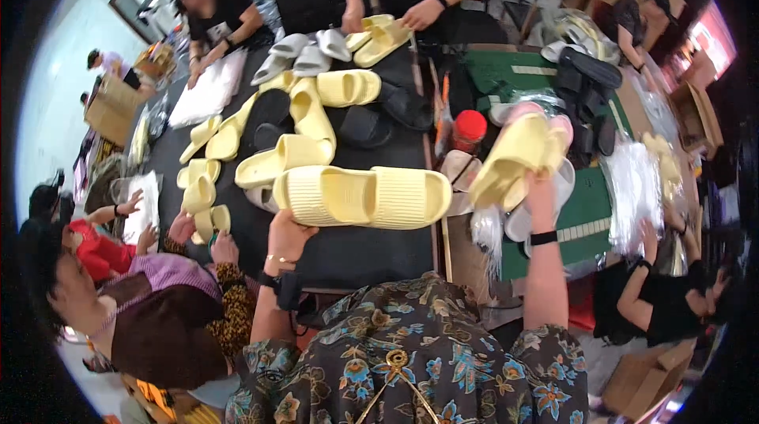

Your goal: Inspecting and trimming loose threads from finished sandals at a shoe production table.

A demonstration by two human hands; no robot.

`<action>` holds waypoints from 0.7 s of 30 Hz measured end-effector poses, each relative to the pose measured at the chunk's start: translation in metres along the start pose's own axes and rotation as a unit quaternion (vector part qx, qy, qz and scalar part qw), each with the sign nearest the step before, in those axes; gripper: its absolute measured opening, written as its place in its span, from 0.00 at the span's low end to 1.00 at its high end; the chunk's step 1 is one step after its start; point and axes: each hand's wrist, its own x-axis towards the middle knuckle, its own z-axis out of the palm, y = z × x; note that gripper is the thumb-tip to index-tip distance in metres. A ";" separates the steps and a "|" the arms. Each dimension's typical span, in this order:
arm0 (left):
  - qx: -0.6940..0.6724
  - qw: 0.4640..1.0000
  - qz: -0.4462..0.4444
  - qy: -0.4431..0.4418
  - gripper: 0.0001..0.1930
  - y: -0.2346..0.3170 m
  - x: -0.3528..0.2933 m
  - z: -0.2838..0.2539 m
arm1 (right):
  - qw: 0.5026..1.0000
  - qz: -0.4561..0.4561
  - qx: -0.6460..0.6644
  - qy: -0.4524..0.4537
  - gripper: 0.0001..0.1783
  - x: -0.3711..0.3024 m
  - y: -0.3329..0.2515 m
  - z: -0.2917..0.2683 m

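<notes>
My left hand (287, 241) grips a pale yellow ribbed slide sandal (322, 196) at its left end. A second yellow slide sandal (411, 198) lies lengthwise against it, over the near edge of the dark table. Off to the right, my right hand (541, 184) is closed on a pair of yellow slide sandals (510, 157), held tilted above the green mat. Its fingers are partly hidden by the sandals. More yellow slides (288, 159) and black slides (366, 127) lie on the table just beyond my left hand.
A red-lidded jar (469, 130) stands between the dark table (356, 254) and the green mat (587, 195). Clear plastic bags (632, 183) lie at right. Grey slides (312, 59) sit farther back. Co-workers surround the tables; one across handles yellow slides (383, 38), another at left holds small slides (210, 222).
</notes>
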 end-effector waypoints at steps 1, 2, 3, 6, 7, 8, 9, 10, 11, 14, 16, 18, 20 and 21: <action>-0.011 1.000 -0.010 0.005 0.15 -0.004 -0.004 -0.005 | 0.992 -0.106 -0.050 0.041 0.21 0.001 -0.044 -0.014; -0.015 1.000 -0.022 0.009 0.15 -0.008 -0.002 -0.003 | 0.998 -0.047 0.026 0.020 0.20 0.008 -0.045 -0.023; -0.019 0.999 -0.035 0.014 0.15 -0.010 -0.001 0.003 | 0.998 -0.051 0.025 0.012 0.20 0.007 -0.047 -0.018; -0.011 0.999 -0.046 0.010 0.15 -0.020 -0.002 0.016 | 0.957 -0.137 0.105 -0.232 0.16 -0.011 -0.011 0.012; -0.015 0.999 -0.052 0.003 0.15 -0.025 -0.005 0.009 | 0.941 0.020 0.129 -0.313 0.16 -0.031 -0.035 0.028; -0.018 0.998 -0.051 0.015 0.15 -0.031 -0.005 0.004 | 0.897 0.178 0.142 -0.378 0.16 -0.057 -0.069 0.041; -0.021 0.998 -0.051 0.015 0.15 -0.033 -0.003 0.008 | 0.873 0.227 0.141 -0.407 0.18 -0.068 -0.062 0.051; 0.006 0.998 -0.053 0.020 0.15 -0.032 -0.005 0.009 | 0.874 0.232 0.137 -0.405 0.16 -0.083 -0.076 0.057; 0.036 0.998 -0.056 0.020 0.15 -0.031 -0.006 0.008 | 0.883 0.157 0.131 -0.422 0.15 -0.090 -0.075 0.065; 0.071 0.997 0.005 0.039 0.13 -0.037 -0.002 -0.012 | 0.877 0.133 0.150 -0.437 0.14 -0.095 -0.081 0.064; 0.089 0.994 0.035 0.048 0.12 -0.036 -0.002 -0.019 | 0.861 0.074 0.041 -0.502 0.16 -0.084 -0.089 0.056; 0.124 0.992 0.005 0.039 0.11 -0.029 0.003 -0.018 | 0.858 0.050 0.052 -0.509 0.16 -0.066 -0.052 0.058; 0.173 0.982 0.056 0.054 0.14 -0.017 0.008 -0.027 | 0.856 0.023 0.075 -0.512 0.15 -0.056 -0.056 0.058; 0.222 0.967 0.104 0.065 0.17 -0.007 0.011 -0.021 | 0.857 0.023 0.074 -0.510 0.15 -0.048 -0.056 0.053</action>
